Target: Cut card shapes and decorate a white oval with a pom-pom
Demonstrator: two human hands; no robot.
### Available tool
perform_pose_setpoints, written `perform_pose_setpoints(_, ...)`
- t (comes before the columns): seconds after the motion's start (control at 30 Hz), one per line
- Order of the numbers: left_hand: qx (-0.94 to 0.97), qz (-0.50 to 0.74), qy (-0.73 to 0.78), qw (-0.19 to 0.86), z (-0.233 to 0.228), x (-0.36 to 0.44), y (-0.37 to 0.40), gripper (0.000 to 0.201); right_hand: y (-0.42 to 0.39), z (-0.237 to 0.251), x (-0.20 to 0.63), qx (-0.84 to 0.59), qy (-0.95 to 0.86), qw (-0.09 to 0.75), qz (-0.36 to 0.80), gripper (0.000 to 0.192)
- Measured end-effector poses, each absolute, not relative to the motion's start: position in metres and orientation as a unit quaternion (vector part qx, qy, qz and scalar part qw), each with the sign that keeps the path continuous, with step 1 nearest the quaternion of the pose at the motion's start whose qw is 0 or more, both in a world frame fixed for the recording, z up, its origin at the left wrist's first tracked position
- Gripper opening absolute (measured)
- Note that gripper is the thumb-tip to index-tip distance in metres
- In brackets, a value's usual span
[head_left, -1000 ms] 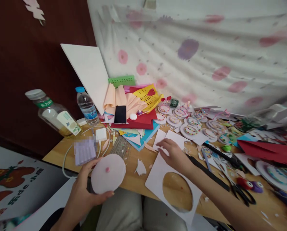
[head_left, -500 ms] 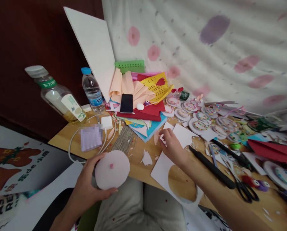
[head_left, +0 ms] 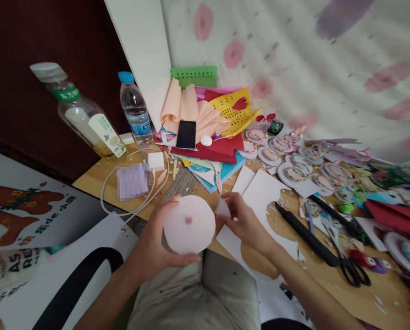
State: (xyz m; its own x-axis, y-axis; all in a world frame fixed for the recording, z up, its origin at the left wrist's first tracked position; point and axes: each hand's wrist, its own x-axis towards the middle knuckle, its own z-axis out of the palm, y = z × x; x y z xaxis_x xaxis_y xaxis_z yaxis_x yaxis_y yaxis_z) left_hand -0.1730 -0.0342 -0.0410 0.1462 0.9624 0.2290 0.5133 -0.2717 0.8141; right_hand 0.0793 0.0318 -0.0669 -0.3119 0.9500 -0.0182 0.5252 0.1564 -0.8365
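My left hand [head_left: 160,236] grips a round white disc [head_left: 189,236] by its left edge, thumb below and fingers above. A small pink dot [head_left: 189,221] marks the middle of the disc, which is held over my lap at the table's front edge. Close to the disc's right side, my right hand [head_left: 241,220] pinches a small white paper scrap [head_left: 223,209]. Under the right forearm lies a white sheet [head_left: 235,240] with a round hole cut out of it.
Coloured papers [head_left: 212,151] are stacked at the back with a phone [head_left: 186,134] on top. Two bottles, one a water bottle [head_left: 136,110], stand at left near a white cable [head_left: 103,201]. Scissors [head_left: 346,261], a black-handled tool [head_left: 306,233] and several decorated discs [head_left: 292,174] lie at right.
My left hand has brought the disc right and slightly up. My right hand has lifted a white paper scrap from the table towards the disc. The camera view has tilted down.
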Motion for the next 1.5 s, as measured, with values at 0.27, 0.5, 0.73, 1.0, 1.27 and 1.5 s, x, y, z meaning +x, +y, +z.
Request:
perform_pose_setpoints(0.27,0.771,0.417,0.407,0.257,-0.041,-0.129,-0.013,0.097,-0.018,0.007,0.129,-0.505,-0.608,0.403,0.461,0.032)
perform_pose_setpoints(0.5,0.816,0.419,0.308,0.254,-0.022,-0.111,-0.003,0.098,-0.031,0.029,0.142,-0.510,-0.735,0.321,0.311,0.024)
perform_pose_setpoints(0.73,0.826,0.405,0.293,0.259,-0.011,-0.107,-0.006,0.106,-0.029,0.032,0.142,-0.486,-0.756,0.327,0.292,0.017)
perform_pose_setpoints(1.0,0.806,0.407,0.306,0.302,-0.018,-0.107,-0.010,0.109,-0.026,0.038,0.143,-0.445,-0.785,0.337,0.269,0.015)
perform_pose_setpoints(1.27,0.791,0.406,0.325,0.321,-0.020,-0.108,-0.011,0.107,-0.023,0.038,0.139,-0.426,-0.802,0.327,0.260,0.019)
perform_pose_setpoints(1.5,0.777,0.418,0.339,0.325,-0.022,-0.106,-0.010,0.107,-0.023,0.038,0.139,-0.432,-0.800,0.323,0.264,0.020)
